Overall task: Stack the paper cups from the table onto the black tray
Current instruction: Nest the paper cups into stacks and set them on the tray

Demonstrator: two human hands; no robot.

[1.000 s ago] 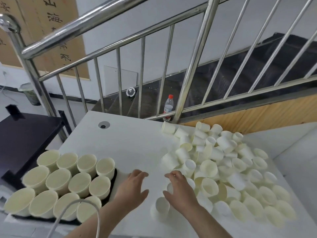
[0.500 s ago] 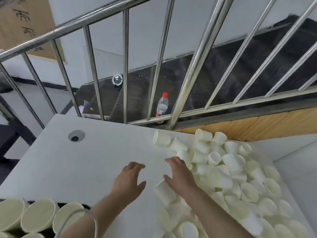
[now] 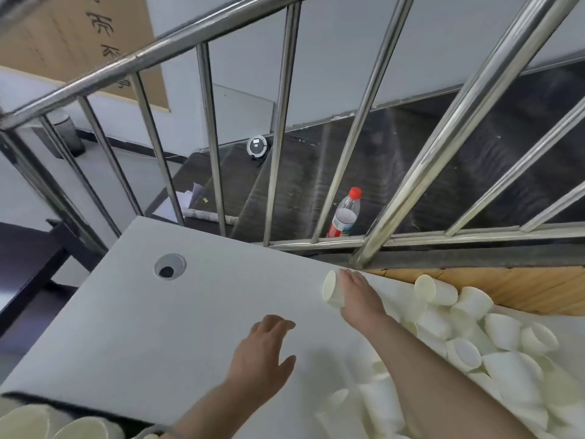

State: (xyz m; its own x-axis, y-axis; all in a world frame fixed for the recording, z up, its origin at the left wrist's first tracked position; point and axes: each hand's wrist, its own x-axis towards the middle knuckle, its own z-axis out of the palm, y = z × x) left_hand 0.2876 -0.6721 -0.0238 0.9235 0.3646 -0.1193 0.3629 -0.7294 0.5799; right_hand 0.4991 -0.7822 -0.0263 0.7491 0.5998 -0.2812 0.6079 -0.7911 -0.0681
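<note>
At the bottom left corner, the rims of stacked cups (image 3: 30, 421) show on the tray (image 3: 95, 412), of which only a dark strip is visible at the near edge of the white desk (image 3: 158, 327). A round cable hole (image 3: 170, 266) sits in the desk toward its far left part. Left of the desk stands a dark table (image 3: 22, 258). The left hand (image 3: 262, 353) is over bare desk near the middle, palm down, fingers loosely spread and slightly bent, thumb out to the right, holding nothing. Just beyond and to the right of it, the right hand (image 3: 357, 296) reaches to the far edge of the desk and grips a cup (image 3: 332, 289) lying on its side with its mouth facing left; the fingers lie over the top of the cup and the thumb is hidden. Right of that arm, a heap of cups (image 3: 493, 350) covers the right side of the desk, lying tumbled at all angles, touching and overlapping, some blurred near the bottom edge. Behind the desk runs a steel railing (image 3: 281, 122), and beyond its bars dark stairs (image 3: 316, 172) go down. On the stairs stand a bottle (image 3: 345, 213) with a red cap and, farther left and back, a round white device (image 3: 257, 146). A brown board (image 3: 76, 36) with dark characters hangs on the wall at upper left
</note>
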